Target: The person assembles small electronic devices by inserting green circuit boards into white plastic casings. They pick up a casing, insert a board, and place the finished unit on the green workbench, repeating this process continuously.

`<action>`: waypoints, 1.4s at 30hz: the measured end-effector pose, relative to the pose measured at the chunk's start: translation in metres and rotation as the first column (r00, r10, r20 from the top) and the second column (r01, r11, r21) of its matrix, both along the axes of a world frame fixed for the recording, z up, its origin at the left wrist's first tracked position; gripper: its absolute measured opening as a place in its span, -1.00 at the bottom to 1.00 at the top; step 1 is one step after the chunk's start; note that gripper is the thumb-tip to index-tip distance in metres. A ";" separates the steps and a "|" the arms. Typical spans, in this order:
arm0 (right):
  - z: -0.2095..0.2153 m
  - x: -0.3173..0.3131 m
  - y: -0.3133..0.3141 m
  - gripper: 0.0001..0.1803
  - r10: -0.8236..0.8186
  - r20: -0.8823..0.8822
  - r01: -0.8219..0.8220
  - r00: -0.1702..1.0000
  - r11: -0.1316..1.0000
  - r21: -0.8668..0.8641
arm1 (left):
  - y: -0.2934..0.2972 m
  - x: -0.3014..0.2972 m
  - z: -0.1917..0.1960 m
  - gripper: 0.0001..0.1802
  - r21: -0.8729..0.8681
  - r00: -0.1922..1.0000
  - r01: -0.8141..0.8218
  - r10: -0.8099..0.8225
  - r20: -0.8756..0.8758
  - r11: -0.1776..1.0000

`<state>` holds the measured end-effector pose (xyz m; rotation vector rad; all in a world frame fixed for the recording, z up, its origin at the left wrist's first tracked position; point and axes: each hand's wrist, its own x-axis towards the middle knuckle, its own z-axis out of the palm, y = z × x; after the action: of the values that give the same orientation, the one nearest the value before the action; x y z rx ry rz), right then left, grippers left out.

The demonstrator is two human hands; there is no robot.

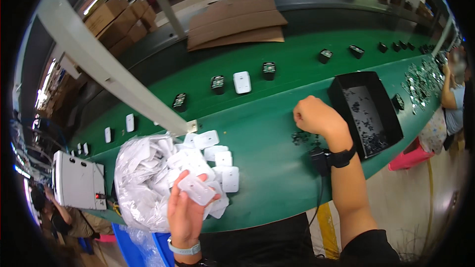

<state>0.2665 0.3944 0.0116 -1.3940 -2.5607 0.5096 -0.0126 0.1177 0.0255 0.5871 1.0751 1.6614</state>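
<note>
left hand [185, 212] grips white plastic cover [197, 189] face-up (ready for fitting); right hand [316, 117] fisted over small dark parts [304, 138], contents unclear.

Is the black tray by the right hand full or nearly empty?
Nearly empty. The black tray shows mostly bare floor, with small dark parts scattered thinly and gathered toward its near end, just beyond the right hand.
</note>
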 end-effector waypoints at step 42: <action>0.008 -0.085 -0.075 -0.84 0.293 -0.765 -0.699 0.574 0.662 -0.272 | 0.024 0.054 -0.019 -0.31 0.118 0.998 0.066 -0.065 -0.011 0.991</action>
<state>0.1810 0.3189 0.0200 -0.2936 -2.1860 1.6348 0.0418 0.1415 0.0066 0.6984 0.9566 1.6746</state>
